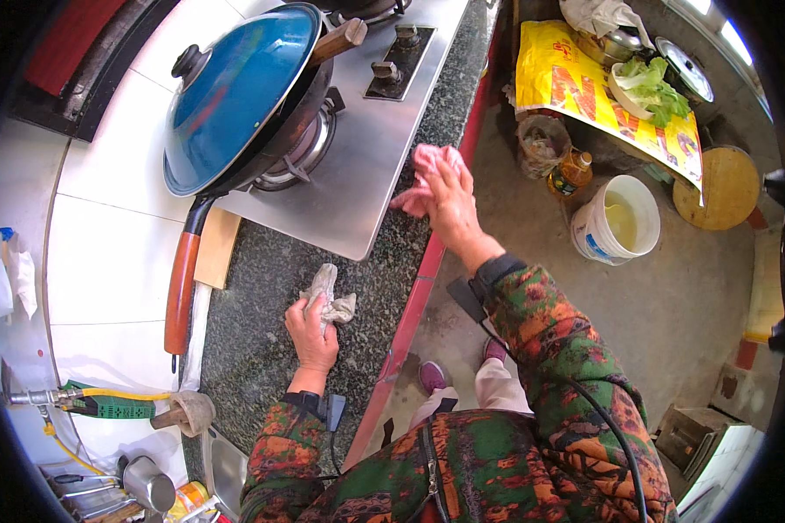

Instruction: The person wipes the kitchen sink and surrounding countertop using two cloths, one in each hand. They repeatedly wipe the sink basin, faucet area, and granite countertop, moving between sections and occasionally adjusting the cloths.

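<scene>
My right hand (454, 212) presses a pink cloth (425, 180) on the dark granite counter, at the front edge beside the steel gas stove (360, 196). Nearer to me, my left hand (313, 340) holds a crumpled greyish-white cloth (327, 297) on the speckled counter (255, 314), below the stove's corner. On the burner at the upper left stands a wok (281, 144) with a blue lid (235, 98) set aslant. A wooden handle sticks out from under the lid. The wok's red-brown handle (183, 287) reaches over the counter.
Left of the counter are a wooden board (219, 252), a steel sink (226, 467) and a metal mug (147, 484). On the floor at the right stand a white bucket (585, 229) holding liquid and an oil bottle (570, 173). Beyond, a yellow sheet (543, 72) bears pots and lettuce (654, 88).
</scene>
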`<state>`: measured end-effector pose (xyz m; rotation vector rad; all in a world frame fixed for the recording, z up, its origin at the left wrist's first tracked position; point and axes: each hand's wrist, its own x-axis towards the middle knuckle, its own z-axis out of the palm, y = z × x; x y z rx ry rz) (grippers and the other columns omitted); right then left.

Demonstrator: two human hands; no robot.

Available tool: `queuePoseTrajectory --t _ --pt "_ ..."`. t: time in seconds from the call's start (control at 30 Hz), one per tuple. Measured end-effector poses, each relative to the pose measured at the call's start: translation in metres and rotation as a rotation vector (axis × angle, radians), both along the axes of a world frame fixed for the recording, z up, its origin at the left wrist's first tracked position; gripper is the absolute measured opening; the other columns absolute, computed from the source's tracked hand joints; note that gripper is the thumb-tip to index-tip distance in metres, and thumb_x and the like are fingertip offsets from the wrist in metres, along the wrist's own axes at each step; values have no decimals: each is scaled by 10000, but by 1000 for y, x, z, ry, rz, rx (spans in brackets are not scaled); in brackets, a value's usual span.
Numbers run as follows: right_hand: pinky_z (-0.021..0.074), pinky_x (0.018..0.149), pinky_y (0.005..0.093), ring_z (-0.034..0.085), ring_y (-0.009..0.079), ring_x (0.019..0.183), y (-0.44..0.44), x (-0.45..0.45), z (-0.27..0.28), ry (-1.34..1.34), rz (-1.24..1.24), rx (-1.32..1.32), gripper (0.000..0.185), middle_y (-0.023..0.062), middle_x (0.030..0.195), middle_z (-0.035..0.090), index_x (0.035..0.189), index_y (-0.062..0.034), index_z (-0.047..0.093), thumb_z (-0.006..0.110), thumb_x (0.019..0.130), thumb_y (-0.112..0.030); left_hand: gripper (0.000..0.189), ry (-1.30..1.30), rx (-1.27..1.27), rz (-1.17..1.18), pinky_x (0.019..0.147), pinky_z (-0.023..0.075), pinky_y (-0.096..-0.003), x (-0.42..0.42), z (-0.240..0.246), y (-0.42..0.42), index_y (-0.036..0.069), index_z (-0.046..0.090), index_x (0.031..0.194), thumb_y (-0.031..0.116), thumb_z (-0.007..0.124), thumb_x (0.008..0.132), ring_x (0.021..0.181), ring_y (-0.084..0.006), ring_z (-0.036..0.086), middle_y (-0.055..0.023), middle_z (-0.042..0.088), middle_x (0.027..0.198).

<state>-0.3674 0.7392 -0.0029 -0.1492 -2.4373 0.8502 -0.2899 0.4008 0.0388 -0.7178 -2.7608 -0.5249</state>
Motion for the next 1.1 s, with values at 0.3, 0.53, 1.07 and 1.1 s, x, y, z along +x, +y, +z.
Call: queuePoseTrajectory --t 0.3,0.53,1.07,1.1 --pt "393 1024 540 440 439 1261 74 -115 -36 205 -159 20 506 204 1383 472 1234 -114 593 609 742 3 586 -11 10 19 962 349 -490 0 -2 0 106 549 1280 46 578 698 1087 -399 447 -193 466 1187" --pt "457 1006 361 530 342 1203 129 -175 -42 96 -183 -608 750 171 1368 474 1405 -81 453 722 705 -116 580 -57 21 40 980 336 -493 1 -7 -4 94 535 1283 41 574 707 1082 -397 440 -199 456 1182" --pt "440 891 314 502 208 1077 -78 77 -26 -203 37 -1346 591 93 1221 495 1406 -57 373 625 872 -52 534 -41 28 13 1021 326 -504 -1 -9 -4 63 482 1287 99 531 756 1128 -399 426 -222 435 1218" --pt "455 795 255 515 99 980 -76 86 -29 -113 109 -1321 580 22 1198 521 1437 -83 343 586 913 -33 535 -54 18 21 1021 326 -503 -1 -9 -4 62 481 1289 102 530 758 1128 -400 426 -223 434 1218"
